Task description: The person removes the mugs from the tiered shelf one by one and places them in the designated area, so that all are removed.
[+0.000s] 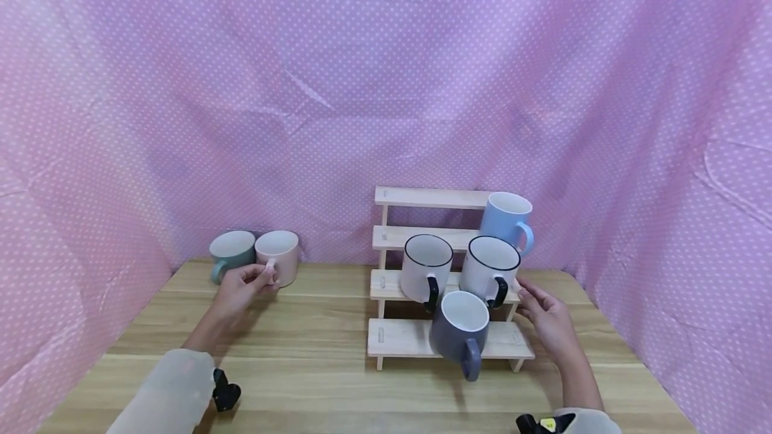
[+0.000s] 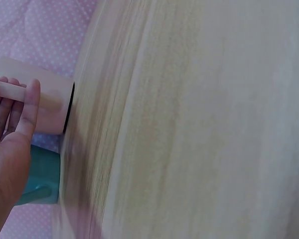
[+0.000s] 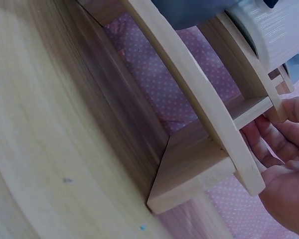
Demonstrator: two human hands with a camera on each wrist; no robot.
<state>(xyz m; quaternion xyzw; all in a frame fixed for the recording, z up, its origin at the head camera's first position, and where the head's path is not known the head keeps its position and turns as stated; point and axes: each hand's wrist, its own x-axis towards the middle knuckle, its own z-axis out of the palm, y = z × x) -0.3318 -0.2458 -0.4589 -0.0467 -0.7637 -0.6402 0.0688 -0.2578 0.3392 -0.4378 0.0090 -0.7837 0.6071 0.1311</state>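
Note:
At the table's back left, my left hand [image 1: 240,288] pinches the handle of a pale pink mug [image 1: 288,266]. The left wrist view shows fingers and thumb about that handle [image 2: 10,91], with the mug upright on the table. A teal mug [image 1: 242,250] stands beside it. My right hand [image 1: 549,317] grips the right end of a board on the stepped wooden rack [image 1: 403,337]; in the right wrist view its thumb and fingers meet the board's end [image 3: 275,107]. The rack bears a blue mug [image 1: 499,220], two white mugs with black rims [image 1: 425,278] and a dark grey mug [image 1: 452,337].
A pink cloth with white dots [image 1: 338,99] hangs behind and on both sides of the wooden table [image 1: 301,353]. The grey mug's handle [image 1: 471,360] juts past the lowest board's front edge. Black wrist cameras [image 1: 226,390] sit at both sleeves.

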